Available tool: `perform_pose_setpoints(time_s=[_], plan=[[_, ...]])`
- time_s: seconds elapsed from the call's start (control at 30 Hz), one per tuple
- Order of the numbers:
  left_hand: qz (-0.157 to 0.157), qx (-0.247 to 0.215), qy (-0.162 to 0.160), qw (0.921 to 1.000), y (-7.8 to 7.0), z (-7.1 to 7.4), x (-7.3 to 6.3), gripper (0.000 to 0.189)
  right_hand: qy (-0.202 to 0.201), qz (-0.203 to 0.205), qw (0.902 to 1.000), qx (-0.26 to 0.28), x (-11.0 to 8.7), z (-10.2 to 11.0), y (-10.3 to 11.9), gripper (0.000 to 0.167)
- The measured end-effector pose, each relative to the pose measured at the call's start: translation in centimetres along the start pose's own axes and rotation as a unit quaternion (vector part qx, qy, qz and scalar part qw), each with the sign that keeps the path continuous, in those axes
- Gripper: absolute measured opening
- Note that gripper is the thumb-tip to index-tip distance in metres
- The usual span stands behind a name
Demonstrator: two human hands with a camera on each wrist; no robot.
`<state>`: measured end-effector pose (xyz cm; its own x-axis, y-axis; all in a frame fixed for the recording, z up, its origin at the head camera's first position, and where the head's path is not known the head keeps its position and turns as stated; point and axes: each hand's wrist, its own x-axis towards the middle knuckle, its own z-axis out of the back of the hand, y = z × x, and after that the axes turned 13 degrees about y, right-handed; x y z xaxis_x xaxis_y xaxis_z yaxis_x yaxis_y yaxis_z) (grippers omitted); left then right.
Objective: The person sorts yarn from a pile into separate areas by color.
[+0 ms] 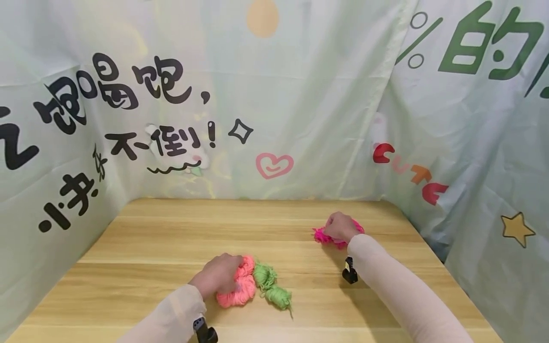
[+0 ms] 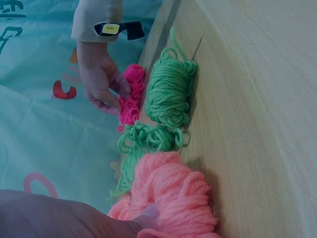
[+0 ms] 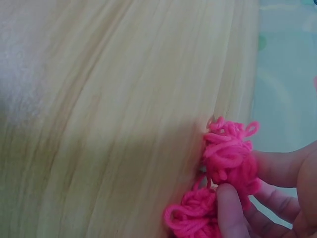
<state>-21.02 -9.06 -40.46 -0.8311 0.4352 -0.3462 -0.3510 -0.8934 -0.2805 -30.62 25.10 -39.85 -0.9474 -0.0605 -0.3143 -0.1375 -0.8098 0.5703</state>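
A coral-pink skein of yarn [image 1: 238,294] lies on the table, and my left hand [image 1: 220,273] grips it from its left side. In the left wrist view the thumb presses into the coral strands [image 2: 176,191]; the other fingers are hidden. Touching its right side is a green skein of yarn [image 1: 279,296], pinched in at the middle into two bunches. Farther back and to the right, my right hand [image 1: 340,226] holds a hot-pink skein of yarn [image 1: 320,236] at the tabletop. The right wrist view shows thumb and fingers on either side of the looped hot-pink yarn [image 3: 230,158].
The wooden table [image 1: 171,228] reaches back to a printed cloth curtain [image 1: 317,119], which also hangs along the left and right sides. Each wrist wears a strap with a small black device, one [image 1: 350,270] near the right sleeve. A loose green strand trails toward the front.
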Motion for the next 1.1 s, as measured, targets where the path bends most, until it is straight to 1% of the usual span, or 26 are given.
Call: perform_pose_setpoints(time_s=[0.17, 0.4, 0.5, 0.67, 0.8, 0.97, 1.1], plan=[[-0.001, 0.006, -0.007, 1.0000, 0.0, 0.0, 0.2, 0.043, -0.013, 0.006, 0.9998, -0.011, -0.1, 0.2, 0.0, 0.007], [0.002, 0.002, -0.007, 1.0000, 0.4, -0.3, 0.1, 0.045, -0.013, 0.024, 0.9994, -0.023, -0.3, 0.3, -0.2, 0.007], [-0.001, 0.000, -0.010, 1.0000, 0.4, -0.3, 0.0, 0.046, -0.016, 0.023, 0.9993, -0.024, -0.4, 0.4, -0.4, 0.008], [-0.001, -0.004, -0.006, 1.0000, 0.2, -0.3, 0.0, 0.050, -0.019, 0.022, 0.9983, -0.051, -0.7, 0.8, -0.5, 0.011], [-0.001, -0.002, -0.007, 1.0000, 0.2, -0.3, 0.0, 0.051, -0.022, 0.024, 0.9976, -0.062, -0.9, 1.2, -0.3, 0.013], [0.003, -0.003, -0.008, 1.0000, 0.1, -0.3, 0.0, 0.050, -0.026, 0.026, 0.9981, -0.050, -1.0, 1.4, 0.0, 0.015], [0.005, -0.008, -0.006, 0.9999, 0.2, -0.3, -0.1, 0.050, -0.023, 0.036, 0.9989, -0.020, -1.2, 1.6, 0.2, 0.016]])
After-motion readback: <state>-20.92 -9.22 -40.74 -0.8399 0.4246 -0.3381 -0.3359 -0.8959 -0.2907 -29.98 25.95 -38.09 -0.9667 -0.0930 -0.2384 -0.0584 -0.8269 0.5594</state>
